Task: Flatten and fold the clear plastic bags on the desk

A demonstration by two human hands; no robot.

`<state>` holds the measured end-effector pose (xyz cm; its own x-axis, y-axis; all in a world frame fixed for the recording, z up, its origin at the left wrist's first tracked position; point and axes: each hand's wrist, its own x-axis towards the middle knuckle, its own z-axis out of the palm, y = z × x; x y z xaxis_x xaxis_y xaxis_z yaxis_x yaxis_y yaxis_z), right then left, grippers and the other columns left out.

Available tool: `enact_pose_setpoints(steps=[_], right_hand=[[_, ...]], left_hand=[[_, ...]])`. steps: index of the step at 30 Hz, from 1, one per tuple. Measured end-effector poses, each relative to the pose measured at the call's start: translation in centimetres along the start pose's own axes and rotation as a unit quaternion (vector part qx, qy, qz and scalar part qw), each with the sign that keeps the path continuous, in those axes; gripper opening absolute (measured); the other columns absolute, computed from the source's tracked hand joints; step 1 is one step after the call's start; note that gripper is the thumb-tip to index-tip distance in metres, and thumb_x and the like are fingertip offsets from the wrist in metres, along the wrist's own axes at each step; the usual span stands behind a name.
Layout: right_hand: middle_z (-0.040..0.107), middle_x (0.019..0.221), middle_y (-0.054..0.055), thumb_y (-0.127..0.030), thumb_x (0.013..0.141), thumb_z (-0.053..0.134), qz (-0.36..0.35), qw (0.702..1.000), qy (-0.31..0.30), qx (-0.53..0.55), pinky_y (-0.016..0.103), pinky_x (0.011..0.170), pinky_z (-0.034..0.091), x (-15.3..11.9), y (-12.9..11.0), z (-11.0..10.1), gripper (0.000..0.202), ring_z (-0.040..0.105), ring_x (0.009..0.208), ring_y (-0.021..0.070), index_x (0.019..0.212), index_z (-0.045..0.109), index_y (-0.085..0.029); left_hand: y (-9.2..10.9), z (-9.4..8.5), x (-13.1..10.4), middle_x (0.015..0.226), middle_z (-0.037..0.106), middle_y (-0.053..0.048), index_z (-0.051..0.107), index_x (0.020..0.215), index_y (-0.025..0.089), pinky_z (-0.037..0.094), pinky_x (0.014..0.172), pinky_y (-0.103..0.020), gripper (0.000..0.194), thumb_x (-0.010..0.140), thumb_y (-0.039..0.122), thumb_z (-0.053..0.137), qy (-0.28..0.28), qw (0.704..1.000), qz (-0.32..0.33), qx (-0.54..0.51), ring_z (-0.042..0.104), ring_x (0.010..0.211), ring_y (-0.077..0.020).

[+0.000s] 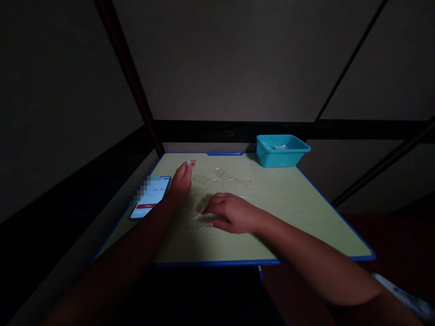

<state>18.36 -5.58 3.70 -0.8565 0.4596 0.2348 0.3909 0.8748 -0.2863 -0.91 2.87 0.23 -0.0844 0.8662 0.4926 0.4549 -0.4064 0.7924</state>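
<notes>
A thin transparent plastic piece [220, 181], creased and spread out, lies on the pale yellow tabletop [288, 213]. My right hand [234, 212] is over its near part, with thumb and fingers curved and a gap between them; the plastic is faint around the fingertips. At the plastic's left side is my left hand [182, 179], raised on edge with its fingers pointing away. Its fingers are partly hidden, and I cannot make out whether they touch or hold the plastic.
A lit phone [149, 199] lies at the table's left edge, beside my left forearm. At the back right corner stands a turquoise basket [282, 158] with something pale inside. Blue trim [217, 262] borders the table, and a dark wall rises behind it.
</notes>
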Motion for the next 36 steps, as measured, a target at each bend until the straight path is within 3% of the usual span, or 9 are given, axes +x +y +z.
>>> enact_pose_setpoints(steps=[4,7,11,19,21,24,27,30,36], right_hand=[[0.059,0.118,0.009,-0.036,0.086,0.055,-0.053,0.997,-0.041,0.046,0.034,0.096,0.036,-0.1,-0.9,1.0,0.033,0.048,0.115,0.0190,0.115,0.061,-0.021],[0.046,0.137,0.009,-0.040,0.084,0.057,-0.028,0.996,-0.074,0.030,0.046,0.102,0.029,-0.3,-1.1,1.3,0.040,0.036,0.128,0.0241,0.122,0.057,-0.026],[0.037,0.144,0.009,-0.039,0.085,0.055,0.006,0.993,-0.118,0.017,0.059,0.104,0.017,-0.5,-1.1,1.5,0.043,0.024,0.134,0.0281,0.127,0.052,-0.029],[0.044,0.140,0.008,-0.030,0.089,0.050,0.014,0.993,-0.100,0.068,0.060,0.106,0.009,-0.3,-0.7,2.3,0.041,0.030,0.133,0.0238,0.130,0.048,-0.025],[0.049,0.135,0.007,-0.029,0.089,0.050,0.015,0.992,-0.081,0.099,0.058,0.106,0.012,-0.1,-0.4,2.3,0.035,0.036,0.129,0.0233,0.124,0.053,-0.026],[0.060,0.120,0.009,-0.032,0.091,0.046,0.021,0.982,-0.013,0.185,0.045,0.100,0.031,0.3,0.4,2.3,0.030,0.049,0.116,0.0213,0.114,0.061,-0.021],[0.066,0.084,0.006,-0.043,0.091,0.041,0.083,0.947,0.059,0.303,0.030,0.072,0.044,0.5,1.7,2.8,0.039,0.058,0.078,0.0165,0.098,0.066,-0.014],[0.052,0.060,-0.002,-0.056,0.085,0.044,0.157,0.907,0.089,0.380,0.023,0.051,0.034,0.7,3.1,3.5,0.049,0.042,0.054,0.0099,0.081,0.065,-0.012],[0.040,0.053,-0.006,-0.062,0.073,0.054,0.217,0.862,0.113,0.445,0.022,0.047,0.023,0.8,4.3,4.0,0.049,0.029,0.048,0.0067,0.067,0.057,-0.014]], left_hand=[[0.2,0.1,-0.1,0.109,0.062,-0.013,0.057,0.104,0.013,0.038,0.098,-0.034,0.051,0.093,0.050,0.023,0.032,0.998,-0.013,-0.048,0.057,0.105,-0.0185],[-0.1,0.3,0.1,0.108,0.062,-0.014,0.057,0.103,0.013,0.039,0.096,-0.034,0.053,0.092,0.053,0.023,0.034,0.997,-0.008,-0.062,0.057,0.104,-0.0188],[-0.6,0.6,0.3,0.104,0.063,-0.013,0.059,0.098,0.014,0.040,0.094,-0.035,0.057,0.090,0.058,0.023,0.036,0.996,-0.008,-0.076,0.058,0.100,-0.0193],[0.3,0.3,0.0,0.103,0.064,-0.012,0.059,0.096,0.015,0.041,0.089,-0.034,0.053,0.091,0.054,0.024,-0.009,0.998,-0.027,-0.061,0.057,0.099,-0.0194],[0.6,0.1,-0.1,0.098,0.065,-0.010,0.061,0.090,0.015,0.043,0.086,-0.033,0.053,0.090,0.054,0.025,-0.039,0.997,-0.036,-0.055,0.058,0.095,-0.0190],[0.8,-0.1,-0.2,0.079,0.064,-0.007,0.061,0.078,0.016,0.045,0.074,-0.030,0.055,0.089,0.057,0.025,-0.109,0.991,-0.043,-0.060,0.059,0.080,-0.0177],[0.9,-0.3,-0.4,0.068,0.059,-0.003,0.060,0.076,0.016,0.044,0.063,-0.027,0.055,0.087,0.057,0.025,-0.193,0.977,-0.037,-0.085,0.055,0.065,-0.0149],[1.0,-0.5,-0.6,0.070,0.058,-0.002,0.059,0.078,0.015,0.043,0.061,-0.025,0.044,0.083,0.054,0.038,-0.293,0.952,-0.013,-0.092,0.053,0.063,-0.0129],[1.4,-1.1,-0.9,0.065,0.053,0.004,0.057,0.077,0.016,0.038,0.058,-0.022,0.033,0.062,0.042,0.070,-0.438,0.898,-0.018,-0.030,0.050,0.063,-0.0114]])
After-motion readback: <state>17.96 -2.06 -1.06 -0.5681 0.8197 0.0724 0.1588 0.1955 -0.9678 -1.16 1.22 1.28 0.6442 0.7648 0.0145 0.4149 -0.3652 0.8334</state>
